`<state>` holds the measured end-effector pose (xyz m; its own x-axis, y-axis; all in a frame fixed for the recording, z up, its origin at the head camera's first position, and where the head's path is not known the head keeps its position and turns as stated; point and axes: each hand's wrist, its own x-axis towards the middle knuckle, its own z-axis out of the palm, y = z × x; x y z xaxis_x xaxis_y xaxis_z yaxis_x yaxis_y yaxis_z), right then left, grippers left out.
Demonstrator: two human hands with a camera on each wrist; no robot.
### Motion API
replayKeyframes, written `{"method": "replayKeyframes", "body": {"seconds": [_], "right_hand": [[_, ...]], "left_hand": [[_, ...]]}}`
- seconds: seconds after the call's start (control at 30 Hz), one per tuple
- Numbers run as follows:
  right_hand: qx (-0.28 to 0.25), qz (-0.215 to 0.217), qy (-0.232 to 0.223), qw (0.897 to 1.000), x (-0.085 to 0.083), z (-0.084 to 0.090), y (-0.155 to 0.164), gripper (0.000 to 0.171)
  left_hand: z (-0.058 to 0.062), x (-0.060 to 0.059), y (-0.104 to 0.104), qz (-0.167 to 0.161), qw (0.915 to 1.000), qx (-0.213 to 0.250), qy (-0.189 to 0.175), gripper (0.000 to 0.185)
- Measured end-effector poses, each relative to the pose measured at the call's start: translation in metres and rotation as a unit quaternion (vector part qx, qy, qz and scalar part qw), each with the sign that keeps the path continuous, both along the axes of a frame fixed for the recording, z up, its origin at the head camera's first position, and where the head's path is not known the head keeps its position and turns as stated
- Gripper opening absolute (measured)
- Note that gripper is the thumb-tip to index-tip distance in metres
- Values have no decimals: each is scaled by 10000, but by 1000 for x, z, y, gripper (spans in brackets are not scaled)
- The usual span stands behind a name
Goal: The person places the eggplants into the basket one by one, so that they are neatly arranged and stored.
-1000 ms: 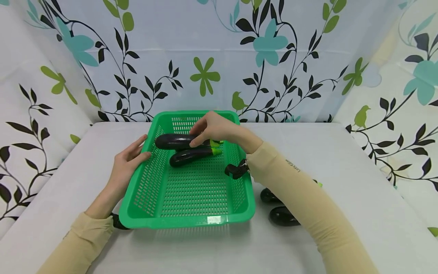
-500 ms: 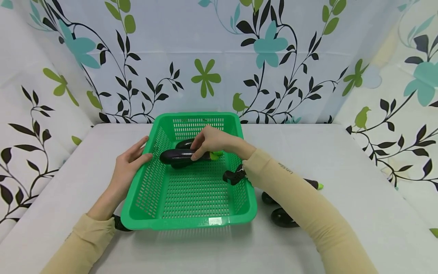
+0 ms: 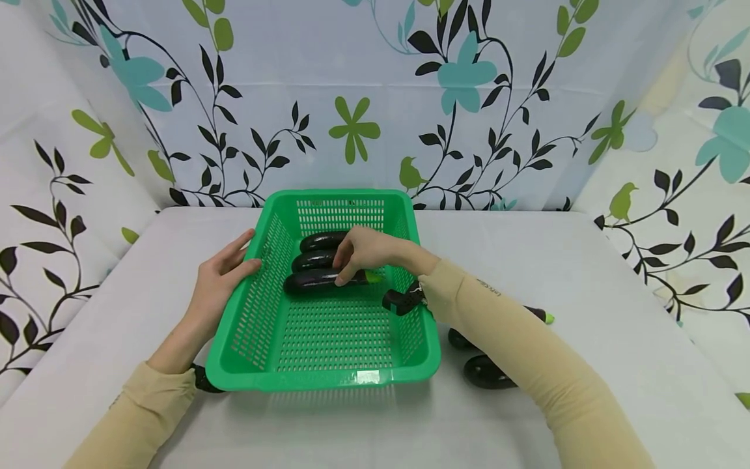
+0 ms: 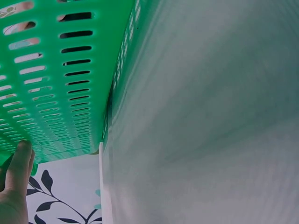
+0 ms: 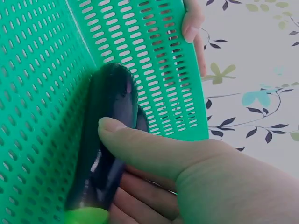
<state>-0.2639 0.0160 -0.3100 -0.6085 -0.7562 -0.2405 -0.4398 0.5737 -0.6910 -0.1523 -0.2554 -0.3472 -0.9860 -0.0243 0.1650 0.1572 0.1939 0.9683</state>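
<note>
A green slotted basket (image 3: pixel 328 374) stands on the white table. Three dark purple eggplants lie side by side in its far half. My right hand (image 3: pixel 363 251) grips the nearest eggplant (image 3: pixel 313 281) close to its green stem; in the right wrist view the thumb and fingers (image 5: pixel 140 149) curl round that eggplant (image 5: pixel 107 140). The other two eggplants (image 3: pixel 316 251) lie just behind it. My left hand (image 3: pixel 219 280) rests with straight fingers against the basket's left rim; in the left wrist view its fingertip (image 4: pixel 18 161) touches the basket wall (image 4: pixel 60 79).
More eggplants (image 3: pixel 486 371) lie on the table right of the basket, partly hidden by my right forearm; one green stem tip (image 3: pixel 547 318) shows. Patterned curtains enclose the table at back and sides. White table surface (image 3: pixel 615 312) extends to the right.
My right hand carried its eggplant down and toward me, setting it on the basket floor in front of the other two. The left hand stayed on the rim.
</note>
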Motion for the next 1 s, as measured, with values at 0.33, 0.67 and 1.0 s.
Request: {"method": "replayKeyframes", "body": {"seconds": [0.33, 0.67, 1.0], "right_hand": [[206, -130, 292, 9993, 3, 0, -1, 32], [28, -202, 572, 9982, -1, -3, -1, 28], [-431, -108, 646, 9969, -3, -5, -1, 24]], "left_hand": [[-1, -1, 0, -56, 9999, 136, 16, 62], [-1, 0, 0, 16, 10000, 25, -10, 61], [1, 0, 0, 59, 10000, -29, 2, 61]]}}
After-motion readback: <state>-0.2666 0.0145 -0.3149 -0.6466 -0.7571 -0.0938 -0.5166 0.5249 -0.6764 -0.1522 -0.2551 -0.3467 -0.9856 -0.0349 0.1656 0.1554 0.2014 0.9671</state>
